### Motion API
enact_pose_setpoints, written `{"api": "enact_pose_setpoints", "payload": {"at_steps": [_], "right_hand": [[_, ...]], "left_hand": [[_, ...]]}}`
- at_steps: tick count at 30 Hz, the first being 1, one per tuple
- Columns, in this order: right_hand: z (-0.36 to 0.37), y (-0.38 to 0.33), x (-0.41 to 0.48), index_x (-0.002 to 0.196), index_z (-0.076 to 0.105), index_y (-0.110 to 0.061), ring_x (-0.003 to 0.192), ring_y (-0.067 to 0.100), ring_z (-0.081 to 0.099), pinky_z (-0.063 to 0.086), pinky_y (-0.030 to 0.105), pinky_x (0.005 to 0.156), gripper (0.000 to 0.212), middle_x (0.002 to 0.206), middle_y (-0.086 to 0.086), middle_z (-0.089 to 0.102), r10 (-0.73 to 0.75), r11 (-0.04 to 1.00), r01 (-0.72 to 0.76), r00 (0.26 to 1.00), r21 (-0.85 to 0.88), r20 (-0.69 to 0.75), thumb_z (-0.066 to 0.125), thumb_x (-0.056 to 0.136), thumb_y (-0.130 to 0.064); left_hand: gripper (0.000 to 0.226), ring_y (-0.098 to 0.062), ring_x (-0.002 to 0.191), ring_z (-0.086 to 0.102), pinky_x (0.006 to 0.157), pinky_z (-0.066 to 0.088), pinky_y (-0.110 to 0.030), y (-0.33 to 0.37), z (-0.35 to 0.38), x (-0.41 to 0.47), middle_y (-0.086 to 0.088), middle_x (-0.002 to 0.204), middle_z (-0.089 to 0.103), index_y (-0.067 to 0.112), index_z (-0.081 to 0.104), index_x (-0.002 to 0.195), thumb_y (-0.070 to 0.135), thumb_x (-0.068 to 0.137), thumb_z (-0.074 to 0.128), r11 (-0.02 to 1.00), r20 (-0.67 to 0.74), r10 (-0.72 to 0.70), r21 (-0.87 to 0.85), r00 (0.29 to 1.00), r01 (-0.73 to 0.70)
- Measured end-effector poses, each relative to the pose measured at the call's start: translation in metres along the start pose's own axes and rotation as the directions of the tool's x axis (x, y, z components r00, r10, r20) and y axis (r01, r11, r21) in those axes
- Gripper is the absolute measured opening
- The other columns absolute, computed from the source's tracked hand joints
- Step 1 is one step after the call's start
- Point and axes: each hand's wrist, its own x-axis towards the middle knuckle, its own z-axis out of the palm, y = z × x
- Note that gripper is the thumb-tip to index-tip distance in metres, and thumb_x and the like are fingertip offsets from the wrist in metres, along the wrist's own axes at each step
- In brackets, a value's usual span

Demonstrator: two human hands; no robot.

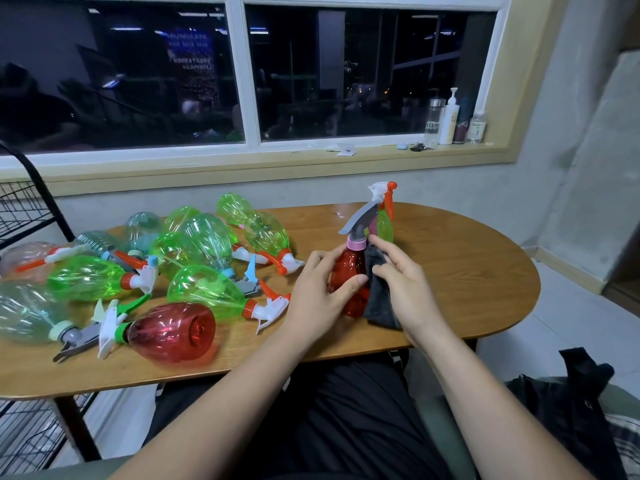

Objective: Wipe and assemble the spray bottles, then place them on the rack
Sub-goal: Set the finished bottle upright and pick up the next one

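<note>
A red spray bottle (350,271) with a pink collar and grey trigger head stands upright near the middle of the wooden table (467,271). My left hand (320,292) grips its body from the left. My right hand (401,282) presses a dark grey cloth (379,303) against the bottle's right side. Just behind it stands a small green spray bottle (384,226) with an orange and white trigger. Several green, clear and red spray bottles (204,289) lie on their sides across the table's left half.
A black wire rack (24,209) stands at the far left beside the table. The window sill (242,161) behind carries bottles (449,119) and small items at its right end. A black bag (568,400) lies on the seat at lower right.
</note>
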Motion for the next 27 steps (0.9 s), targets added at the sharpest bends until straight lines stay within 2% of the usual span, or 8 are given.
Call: {"api": "enact_pose_setpoints", "payload": {"at_steps": [4,7,10,12,15,18,21,27], "right_hand": [[-0.007,0.021,-0.005,0.157,0.048,-0.032,0.139,-0.001,0.054,0.044,0.032,0.118,0.068,0.149,-0.016,0.060,-0.030,0.964,0.032,0.999,-0.264,0.011,0.051,0.098,0.002],[-0.015,0.026,-0.008,0.155,0.046,-0.036,0.128,0.004,0.061,0.049,0.028,0.107,0.071,0.140,-0.015,0.065,0.004,0.876,0.007,1.000,-0.482,0.023,0.061,0.092,-0.006],[-0.020,0.031,-0.008,0.145,0.052,-0.039,0.114,0.011,0.067,0.054,0.032,0.095,0.068,0.123,-0.012,0.071,0.091,0.812,-0.030,0.993,-0.583,0.076,0.064,0.088,-0.005],[-0.022,0.032,-0.004,0.141,0.056,-0.040,0.115,0.008,0.067,0.053,0.028,0.094,0.067,0.121,-0.015,0.071,0.097,0.815,-0.029,0.991,-0.578,0.087,0.062,0.088,0.001],[-0.018,0.026,-0.003,0.137,0.062,-0.034,0.113,-0.003,0.067,0.052,0.013,0.089,0.069,0.122,-0.017,0.073,0.087,0.903,-0.071,0.996,-0.424,0.017,0.051,0.090,0.016],[-0.008,0.013,-0.001,0.144,0.061,-0.025,0.127,-0.010,0.059,0.045,0.010,0.106,0.078,0.138,-0.012,0.068,0.003,0.961,-0.006,1.000,-0.277,-0.013,0.039,0.088,0.026],[-0.001,0.002,0.000,0.143,0.059,-0.025,0.129,-0.015,0.056,0.040,0.005,0.106,0.084,0.138,-0.016,0.065,-0.063,0.980,0.069,0.997,-0.187,0.038,0.031,0.086,0.030],[-0.008,0.030,-0.002,0.158,0.047,-0.037,0.146,-0.007,0.042,0.032,0.022,0.122,0.077,0.158,-0.019,0.050,-0.040,0.951,0.045,0.999,-0.305,0.022,0.039,0.100,0.014]], "left_hand": [[0.062,0.000,0.124,0.061,0.103,0.054,-0.031,-0.001,-0.001,-0.001,0.018,0.137,0.065,0.039,0.051,0.154,0.052,0.097,0.071,1.000,-0.006,-0.008,-0.024,1.000,0.008],[0.058,0.003,0.119,0.064,0.102,0.056,-0.033,0.002,-0.001,-0.002,0.019,0.131,0.069,0.041,0.052,0.150,0.047,0.096,0.071,0.999,-0.038,-0.044,-0.014,0.998,0.043],[0.058,0.004,0.116,0.064,0.101,0.057,-0.033,0.002,-0.001,-0.002,0.019,0.126,0.070,0.043,0.052,0.147,0.053,0.094,0.073,0.997,-0.047,-0.079,-0.014,0.996,0.078],[0.065,0.002,0.119,0.064,0.101,0.056,-0.030,0.003,-0.001,-0.003,0.021,0.128,0.069,0.044,0.051,0.147,0.062,0.090,0.075,0.997,-0.036,-0.078,-0.026,0.996,0.077],[0.068,0.000,0.119,0.064,0.102,0.056,-0.035,0.000,0.000,-0.002,0.020,0.130,0.067,0.042,0.051,0.147,0.065,0.088,0.076,0.998,-0.023,-0.055,-0.035,0.998,0.054],[0.069,-0.004,0.120,0.061,0.102,0.055,-0.039,-0.005,0.003,0.001,0.015,0.128,0.058,0.036,0.054,0.148,0.065,0.088,0.074,1.000,-0.035,-0.016,0.008,0.999,0.016],[0.070,-0.003,0.116,0.056,0.100,0.054,-0.037,-0.006,0.004,0.001,0.008,0.118,0.049,0.032,0.056,0.150,0.059,0.089,0.075,1.000,-0.056,0.010,0.028,0.998,-0.009],[0.068,0.000,0.109,0.058,0.094,0.056,-0.032,-0.004,0.001,0.000,0.012,0.110,0.055,0.038,0.054,0.153,0.057,0.091,0.076,0.999,-0.065,0.000,0.038,0.998,0.002]]}}
